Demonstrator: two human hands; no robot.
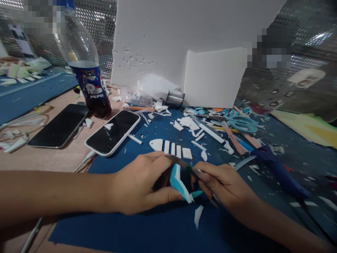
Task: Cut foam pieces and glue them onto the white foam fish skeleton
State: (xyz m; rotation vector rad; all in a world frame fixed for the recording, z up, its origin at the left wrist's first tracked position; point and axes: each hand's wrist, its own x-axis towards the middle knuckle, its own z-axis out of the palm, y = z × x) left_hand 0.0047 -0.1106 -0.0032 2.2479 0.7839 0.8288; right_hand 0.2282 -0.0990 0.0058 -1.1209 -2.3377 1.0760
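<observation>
My left hand is closed around a bent foam piece, turquoise on one face and white along its edge. My right hand grips a small craft knife. Its narrow blade points left, over the upper end of the foam piece and close to my left fingers. Whether the blade touches the foam I cannot tell. Just beyond my hands, several white foam pieces lie in a row, with a pointed one that has a small hole at the left end. A loose white sliver rests below the foam piece.
Two phones and a Pepsi bottle stand or lie at left. Foam scraps, light-blue scissors and a wire spool crowd the back. A blue glue gun lies right, its cord trailing. White foam boards stand behind.
</observation>
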